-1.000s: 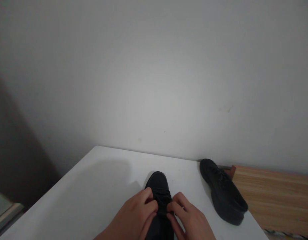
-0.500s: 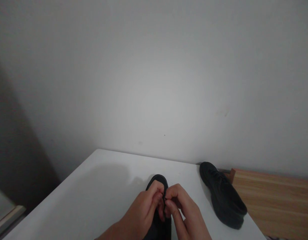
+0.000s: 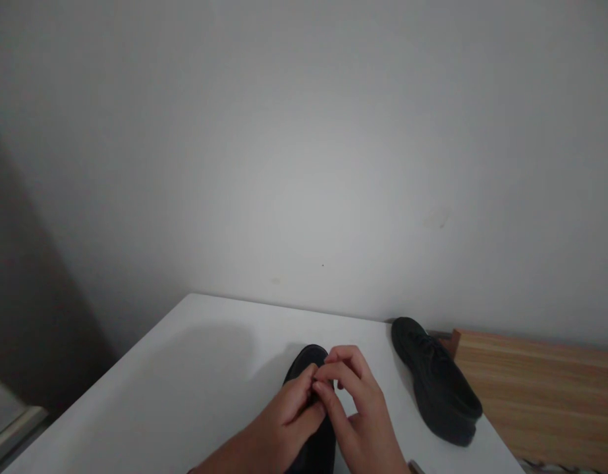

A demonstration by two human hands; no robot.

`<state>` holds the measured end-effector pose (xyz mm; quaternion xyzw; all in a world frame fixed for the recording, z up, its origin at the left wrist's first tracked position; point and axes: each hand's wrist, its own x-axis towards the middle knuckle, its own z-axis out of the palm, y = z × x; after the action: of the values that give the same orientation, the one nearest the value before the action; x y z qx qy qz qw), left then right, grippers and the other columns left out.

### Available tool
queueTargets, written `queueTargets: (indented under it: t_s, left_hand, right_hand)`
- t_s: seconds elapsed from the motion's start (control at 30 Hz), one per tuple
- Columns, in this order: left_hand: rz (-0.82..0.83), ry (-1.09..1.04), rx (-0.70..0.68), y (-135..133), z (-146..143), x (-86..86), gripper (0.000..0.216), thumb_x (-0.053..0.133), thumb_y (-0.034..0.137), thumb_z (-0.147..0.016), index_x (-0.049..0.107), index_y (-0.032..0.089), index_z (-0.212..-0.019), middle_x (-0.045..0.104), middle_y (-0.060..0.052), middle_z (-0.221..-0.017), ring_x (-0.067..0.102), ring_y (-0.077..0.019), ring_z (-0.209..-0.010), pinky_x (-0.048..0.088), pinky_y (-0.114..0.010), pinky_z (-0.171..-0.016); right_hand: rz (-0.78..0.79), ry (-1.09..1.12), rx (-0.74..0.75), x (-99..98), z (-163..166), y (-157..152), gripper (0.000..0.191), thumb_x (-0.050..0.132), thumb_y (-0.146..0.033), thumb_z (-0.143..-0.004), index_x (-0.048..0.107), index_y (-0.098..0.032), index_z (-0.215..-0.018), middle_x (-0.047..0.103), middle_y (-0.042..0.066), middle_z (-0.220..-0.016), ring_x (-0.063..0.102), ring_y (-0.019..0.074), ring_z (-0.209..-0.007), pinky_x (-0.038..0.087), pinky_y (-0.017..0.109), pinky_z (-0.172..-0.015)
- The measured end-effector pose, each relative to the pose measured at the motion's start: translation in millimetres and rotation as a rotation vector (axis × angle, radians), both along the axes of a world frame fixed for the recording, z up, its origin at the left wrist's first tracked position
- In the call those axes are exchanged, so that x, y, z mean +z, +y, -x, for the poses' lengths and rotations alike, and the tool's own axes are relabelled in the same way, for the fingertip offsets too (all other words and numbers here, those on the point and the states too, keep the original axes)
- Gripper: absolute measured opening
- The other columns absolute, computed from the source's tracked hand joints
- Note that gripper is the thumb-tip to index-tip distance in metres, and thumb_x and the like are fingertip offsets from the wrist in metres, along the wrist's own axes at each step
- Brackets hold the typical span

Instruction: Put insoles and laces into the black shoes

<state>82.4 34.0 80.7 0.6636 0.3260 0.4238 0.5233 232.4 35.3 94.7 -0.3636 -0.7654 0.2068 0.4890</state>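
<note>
A black shoe (image 3: pixel 319 442) lies on the white table with its toe pointing away from me, its laced part largely covered by my hands. My left hand (image 3: pixel 290 411) is closed over the top of this shoe, pinching its dark shoelace, of which little shows. From the right, my right hand (image 3: pixel 358 401) meets the left fingertips, with thumb and forefinger pinched on the lace there and the other fingers curled above. A matching black lace-up shoe (image 3: pixel 435 382) stands apart to the right, nearest my right hand.
The white table (image 3: pixel 185 388) backs onto a pale wall (image 3: pixel 304 164). Beyond its right edge is a wood-grain board (image 3: pixel 541 395). A light-coloured ledge (image 3: pixel 17 428) sits low at the left. A small dark object (image 3: pixel 415 467) shows at the bottom beside my right wrist.
My right hand has moved left and up against my left fingertips, closing the small gap between them. My left hand has turned slightly over the shoe. The other shoe stays put.
</note>
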Motion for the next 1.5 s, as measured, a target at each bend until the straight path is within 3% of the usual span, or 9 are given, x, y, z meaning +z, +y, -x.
queueTargets:
  t_s: [0.2, 0.33, 0.5, 0.63, 0.93, 1.1, 1.3, 1.4, 1.5]
  left_hand:
    - [0.032, -0.137, 0.041, 7.6, 2.2, -11.7, 0.032, 0.059, 0.047, -0.091, 0.060, 0.016, -0.086, 0.060, -0.003, -0.082, 0.056, -0.0175, -0.079, 0.045, -0.028, -0.074]
    - [-0.014, -0.102, 0.072, 8.1, 3.2, -7.9, 0.025, 0.059, 0.037, -0.091, 0.064, 0.015, -0.083, 0.066, -0.006, -0.082, 0.060, -0.0195, -0.079, 0.045, -0.029, -0.075]
    - [-0.103, 0.039, 0.177, 3.5, 4.4, -4.8, 0.018, 0.055, 0.029, -0.092, 0.065, 0.017, -0.084, 0.068, -0.005, -0.082, 0.064, -0.0195, -0.081, 0.045, -0.029, -0.075]
    - [-0.090, 0.048, 0.180, 2.1, 7.1, -8.3, 0.012, 0.053, 0.027, -0.094, 0.057, 0.019, -0.086, 0.066, -0.001, -0.078, 0.064, -0.0172, -0.076, 0.045, -0.026, -0.071]
    - [-0.444, 0.153, 0.121, 3.2, 12.7, -21.2, 0.014, 0.043, 0.021, -0.097, 0.056, 0.020, -0.092, 0.061, -0.004, -0.087, 0.058, -0.0184, -0.083, 0.043, -0.030, -0.075]
    - [-0.242, 0.165, 0.126, 0.5, 12.1, -7.7, 0.010, 0.050, 0.025, -0.094, 0.058, 0.019, -0.091, 0.066, -0.006, -0.089, 0.061, -0.0208, -0.089, 0.044, -0.034, -0.082]
    - [0.045, -0.030, 0.082, 7.8, 12.5, -4.3, 0.012, 0.060, 0.024, -0.081, 0.052, 0.019, -0.075, 0.067, -0.004, -0.080, 0.062, -0.0186, -0.079, 0.046, -0.031, -0.076]
    - [0.037, -0.036, 0.101, 8.9, 13.3, -8.4, 0.015, 0.060, 0.014, -0.075, 0.047, 0.020, -0.072, 0.067, -0.002, -0.080, 0.062, -0.0170, -0.077, 0.047, -0.030, -0.075]
    - [-0.215, 0.117, 0.164, 6.2, 14.8, -7.9, 0.015, 0.055, 0.006, -0.076, 0.049, 0.020, -0.075, 0.066, -0.002, -0.080, 0.061, -0.0171, -0.077, 0.047, -0.030, -0.074]
  right_hand:
    - [0.025, 0.040, 0.052, -11.6, -6.7, 0.5, 0.011, 0.052, -0.019, -0.095, 0.061, -0.022, -0.102, 0.057, 0.004, -0.092, 0.057, 0.0178, -0.083, 0.048, 0.028, -0.072]
    - [0.020, -0.003, 0.070, -22.1, -14.0, 0.7, 0.018, 0.059, -0.015, -0.091, 0.062, -0.023, -0.107, 0.060, 0.004, -0.093, 0.060, 0.0167, -0.081, 0.050, 0.027, -0.072]
    - [0.023, 0.022, 0.028, -29.9, -16.5, -0.9, 0.011, 0.061, -0.016, -0.091, 0.066, -0.023, -0.097, 0.064, 0.003, -0.087, 0.062, 0.0163, -0.077, 0.050, 0.025, -0.069]
    - [0.187, 0.086, 0.016, -35.1, -15.4, -1.7, 0.008, 0.061, -0.024, -0.091, 0.066, -0.021, -0.085, 0.064, 0.002, -0.078, 0.062, 0.0175, -0.074, 0.050, 0.026, -0.067]
    - [0.415, 0.262, 0.142, -25.3, -15.8, -0.7, 0.029, 0.062, -0.045, -0.090, 0.064, -0.019, -0.077, 0.060, 0.002, -0.070, 0.056, 0.0177, -0.069, 0.046, 0.029, -0.067]
    - [0.328, 0.301, -0.045, -31.6, -17.3, -3.5, 0.024, 0.057, -0.041, -0.094, 0.059, -0.021, -0.080, 0.057, 0.001, -0.076, 0.055, 0.0176, -0.072, 0.047, 0.026, -0.065]
    - [-0.170, -0.048, 0.030, -51.0, -20.2, -7.8, 0.012, 0.047, -0.016, -0.098, 0.056, -0.024, -0.094, 0.061, 0.003, -0.085, 0.059, 0.0174, -0.078, 0.050, 0.026, -0.069]
    - [-0.288, -0.235, 0.075, -57.3, -24.3, -8.3, 0.014, 0.054, -0.013, -0.095, 0.057, -0.024, -0.102, 0.065, 0.005, -0.090, 0.060, 0.0183, -0.080, 0.051, 0.028, -0.070]
    - [-0.282, -0.257, 0.082, -60.9, -28.9, -7.5, 0.017, 0.060, -0.014, -0.091, 0.057, -0.025, -0.103, 0.066, 0.004, -0.090, 0.061, 0.0195, -0.081, 0.052, 0.030, -0.071]
